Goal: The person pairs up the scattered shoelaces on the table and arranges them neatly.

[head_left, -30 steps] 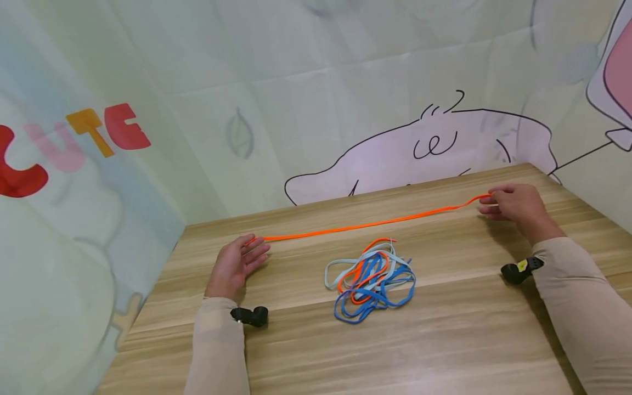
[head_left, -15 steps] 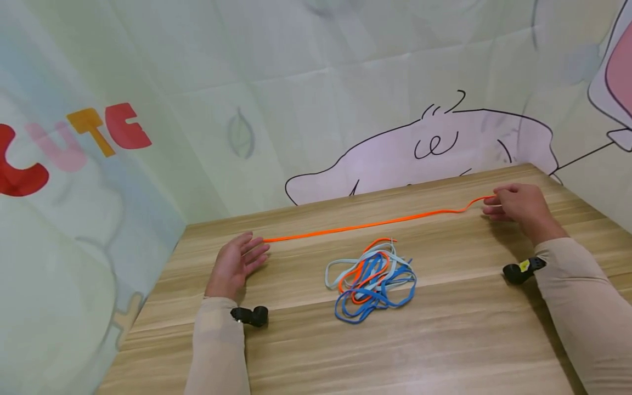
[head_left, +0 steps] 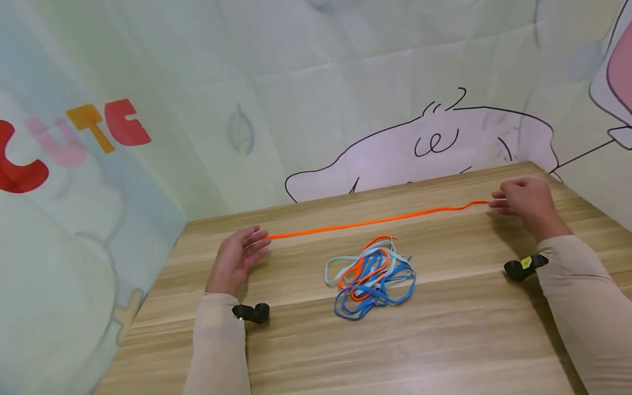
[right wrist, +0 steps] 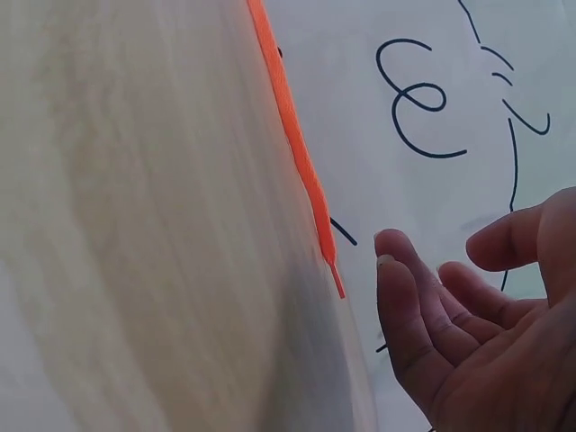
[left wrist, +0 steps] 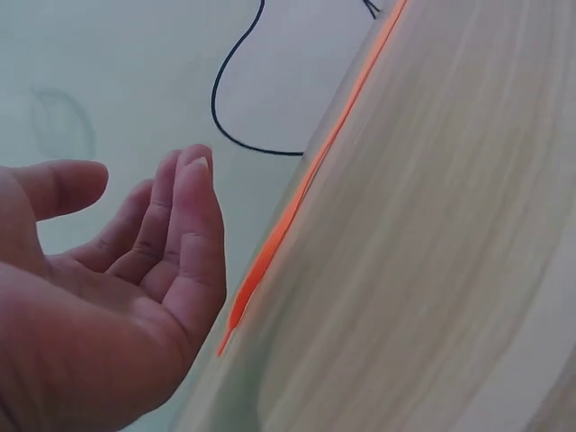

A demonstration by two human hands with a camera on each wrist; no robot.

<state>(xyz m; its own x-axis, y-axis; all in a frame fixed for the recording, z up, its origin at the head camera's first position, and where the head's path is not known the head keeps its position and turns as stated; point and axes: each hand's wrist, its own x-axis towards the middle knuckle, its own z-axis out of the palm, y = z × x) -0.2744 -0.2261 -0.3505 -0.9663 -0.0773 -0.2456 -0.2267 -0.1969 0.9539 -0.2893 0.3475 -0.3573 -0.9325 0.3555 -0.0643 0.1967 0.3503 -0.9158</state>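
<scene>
A long orange lace (head_left: 375, 221) lies stretched straight across the far part of the wooden table (head_left: 444, 340). My left hand (head_left: 237, 257) rests beside its left end, fingers relaxed and holding nothing. In the left wrist view the lace (left wrist: 288, 216) ends just short of that hand (left wrist: 135, 270). My right hand (head_left: 525, 200) sits at the lace's right end. The right wrist view shows the lace tip (right wrist: 335, 274) lying free, a small gap from the loosely curled fingers (right wrist: 405, 315).
A tangled pile of blue, pale blue and orange laces (head_left: 370, 275) lies mid-table between my arms. A cartoon-printed backdrop (head_left: 345, 109) walls in the table's back and left sides. The table's right edge runs just past my right hand.
The right hand pinched the lace's right end before; now the end lies free on the table. The lace has shifted a little toward the back wall and lies flatter.
</scene>
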